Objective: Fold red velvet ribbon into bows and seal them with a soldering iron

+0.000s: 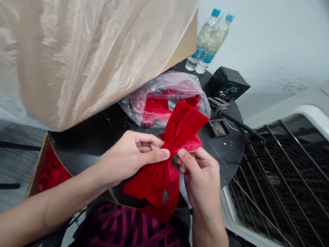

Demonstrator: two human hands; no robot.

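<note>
A large red velvet bow (185, 122) is held up between my two hands, over the near part of a round black table. My left hand (135, 153) pinches it at the gathered middle, thumb in front and fingers folded behind. On the other side, my right hand (198, 166) grips the bow just right of the centre between thumb and fingertips. Loops fan out to the upper right, and the lower loops and tails hang toward my lap. Just behind the bow, a clear plastic bag (175, 80) lies open with red fabric pieces inside.
A big cardboard box (183, 41) under plastic film fills the upper left. Two bottles (213, 42) stand behind a black control box (230, 83) and a corded tool (220, 107). A box of red pieces (52, 170) sits low left; a large fan (284, 170) stands right.
</note>
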